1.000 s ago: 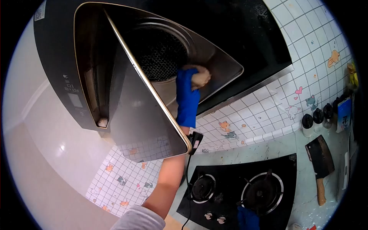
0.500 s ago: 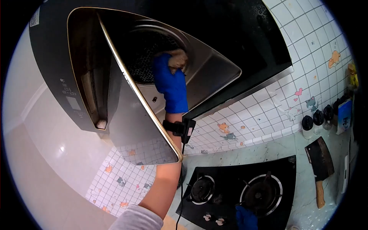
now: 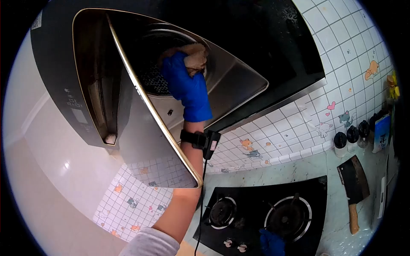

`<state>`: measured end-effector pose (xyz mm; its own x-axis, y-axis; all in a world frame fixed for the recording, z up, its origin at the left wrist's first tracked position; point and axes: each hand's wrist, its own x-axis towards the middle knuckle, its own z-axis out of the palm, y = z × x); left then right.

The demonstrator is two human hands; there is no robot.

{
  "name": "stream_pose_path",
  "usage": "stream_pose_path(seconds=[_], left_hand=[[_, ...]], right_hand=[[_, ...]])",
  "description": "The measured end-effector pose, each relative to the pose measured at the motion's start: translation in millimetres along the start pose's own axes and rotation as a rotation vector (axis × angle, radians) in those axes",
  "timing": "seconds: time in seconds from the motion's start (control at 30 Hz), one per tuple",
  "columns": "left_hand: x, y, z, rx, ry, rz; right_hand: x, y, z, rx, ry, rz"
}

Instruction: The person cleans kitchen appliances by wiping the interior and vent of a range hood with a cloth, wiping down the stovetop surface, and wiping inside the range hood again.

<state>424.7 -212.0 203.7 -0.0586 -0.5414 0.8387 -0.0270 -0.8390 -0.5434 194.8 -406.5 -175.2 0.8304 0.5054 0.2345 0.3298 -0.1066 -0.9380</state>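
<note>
"clamped round what, was the left hand?"

"a tan cloth, its gloved fingers closed on it. the right hand was by the stove's near edge, but i couldn't tell its grip."

"anything in the way?"

"the hood's tilted panel crossed in front of the forearm. mesh showed behind the hand. a cleaver lay right of the stove, below some jars."

"and the cloth?"

"bunched at the fingers, bulging past their right side, at the round opening's right rim."

Wood-handled cleaver on counter, black-lidded jars, two-burner cooktop
</note>
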Motion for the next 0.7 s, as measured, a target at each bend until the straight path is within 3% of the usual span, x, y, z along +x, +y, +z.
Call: stream_pose_path(seconds=[0.13,0.2,0.23,0.3,0.33,0.4,0.43,0.5,0.6,0.7], left_hand=[[-32.4,-6.1,-4.8,-0.073,-0.105,-0.021],[-47.9,-18.7,-9.5,-0.086,-0.344,-0.082],[-55.1,-18.4,-18.1,-0.084,-0.338,-0.081],[-68.4,-8.0,-33.4,0.0,-0.602,-0.131],[-94.8,-31.1,-26.5,-0.007,-0.593,-0.129],[-132.8,-78.8,-12.6,-0.029,-0.356,-0.158],[-126.4,-84.4,-10.5,-0.039,-0.277,-0.166],[-30.5,-32.3,-28.0,0.242,-0.033,-0.012],[-10.8,-14.1,-10.9,0.16,-0.102,-0.072],[-43.7,-12.7,-6.7,0.087,-0.113,-0.104]], right_hand=[[-1.2,-1.2,-8.8,0.02,-0.018,0.025],[-2.6,-0.9,-10.6,0.061,-0.015,0.029],[-3.3,-1.2,-11.8,0.102,-0.017,0.03],[-3.0,-7.3,-17.7,0.082,-0.065,0.064],[-2.5,-9.7,-19.7,0.067,-0.115,0.105],[-6.2,-8.3,-20.6,0.112,-0.053,0.069],[-6.5,-8.7,-19.7,0.161,-0.004,0.033],[-6.7,-13.2,-22.4,0.195,-0.015,0.081],[-1.5,-13.1,-15.7,0.19,-0.013,0.113],[3.8,-9.6,-9.7,0.15,0.004,0.095]])
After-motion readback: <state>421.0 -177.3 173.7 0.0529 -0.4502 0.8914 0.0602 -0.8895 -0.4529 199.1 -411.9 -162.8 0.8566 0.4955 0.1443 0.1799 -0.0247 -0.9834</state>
